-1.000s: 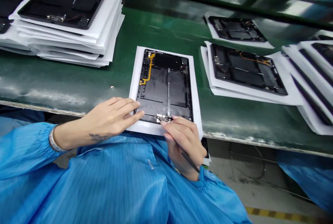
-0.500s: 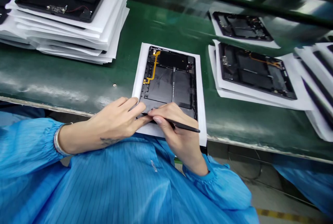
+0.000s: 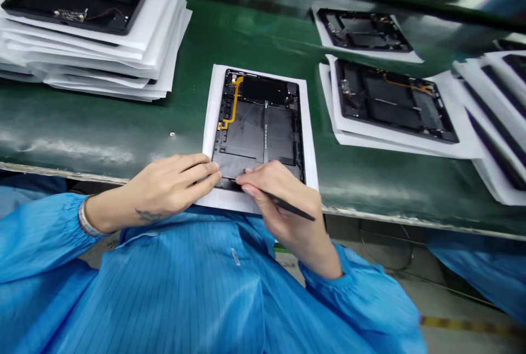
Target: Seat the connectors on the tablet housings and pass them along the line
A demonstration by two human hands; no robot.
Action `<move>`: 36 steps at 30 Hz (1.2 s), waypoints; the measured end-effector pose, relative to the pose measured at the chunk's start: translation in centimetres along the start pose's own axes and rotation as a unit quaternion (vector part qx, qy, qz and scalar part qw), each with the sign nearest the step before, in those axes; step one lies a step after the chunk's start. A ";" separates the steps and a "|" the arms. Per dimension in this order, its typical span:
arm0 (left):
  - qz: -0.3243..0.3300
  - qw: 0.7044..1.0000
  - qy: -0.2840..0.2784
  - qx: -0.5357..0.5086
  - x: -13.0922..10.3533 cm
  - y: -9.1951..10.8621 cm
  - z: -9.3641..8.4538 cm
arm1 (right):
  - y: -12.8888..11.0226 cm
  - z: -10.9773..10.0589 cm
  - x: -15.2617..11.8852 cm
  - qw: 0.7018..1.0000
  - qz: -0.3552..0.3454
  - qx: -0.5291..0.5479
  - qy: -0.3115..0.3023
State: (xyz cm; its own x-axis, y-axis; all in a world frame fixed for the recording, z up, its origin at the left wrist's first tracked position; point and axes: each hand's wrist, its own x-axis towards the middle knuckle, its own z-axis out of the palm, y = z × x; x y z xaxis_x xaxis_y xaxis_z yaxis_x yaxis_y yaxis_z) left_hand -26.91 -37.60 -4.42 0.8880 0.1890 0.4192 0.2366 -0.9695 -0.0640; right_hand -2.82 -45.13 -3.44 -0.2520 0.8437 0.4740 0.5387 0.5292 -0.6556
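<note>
An opened tablet (image 3: 246, 135) with dark battery panels and an orange flex cable (image 3: 235, 103) lies on a white sheet (image 3: 311, 146) in front of me. My left hand (image 3: 176, 183) rests at its lower left edge, fingers stretched out and holding nothing. Between thumb and fingers of my right hand (image 3: 287, 200) is a slim black tweezers-like tool (image 3: 290, 207), its back end pointing right. This hand is over the tablet's lower part, fingertips close to the bottom edge. The tool's working tip is mostly hidden by the fingers.
A tall stack of tablets and white sheets (image 3: 160, 63) stands at the left. To the right are another opened tablet (image 3: 394, 102) on paper, one farther back (image 3: 364, 30), and more layered sheets (image 3: 493, 124). A tiny part (image 3: 172, 133) lies on the green tabletop (image 3: 187, 107).
My left fingers have drawn back left, away from the right fingertips, to the tablet's left edge. My right hand keeps the tool near the bottom edge. The whole view has shifted slightly.
</note>
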 end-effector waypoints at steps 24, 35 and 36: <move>0.009 0.999 0.030 -0.032 2.6 1.3 1.2 | -0.7 -1.6 -2.0 0.997 0.000 -0.072 -0.036; -0.413 0.742 0.026 -0.527 5.0 -5.0 -0.1 | 1.1 -0.6 -2.2 0.979 0.103 0.048 0.169; -0.448 0.706 0.033 -0.548 5.5 -5.3 0.0 | 1.1 -0.5 -2.2 0.977 0.100 0.052 0.179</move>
State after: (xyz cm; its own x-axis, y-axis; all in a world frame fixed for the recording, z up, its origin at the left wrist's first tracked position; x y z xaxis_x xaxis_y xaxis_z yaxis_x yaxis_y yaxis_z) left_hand -23.29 -31.47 -1.74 0.5459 0.8306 -0.1101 0.2128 -0.0104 0.9770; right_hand -1.24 -46.48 -4.88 0.1566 0.8557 0.4933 0.4595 0.3790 -0.8032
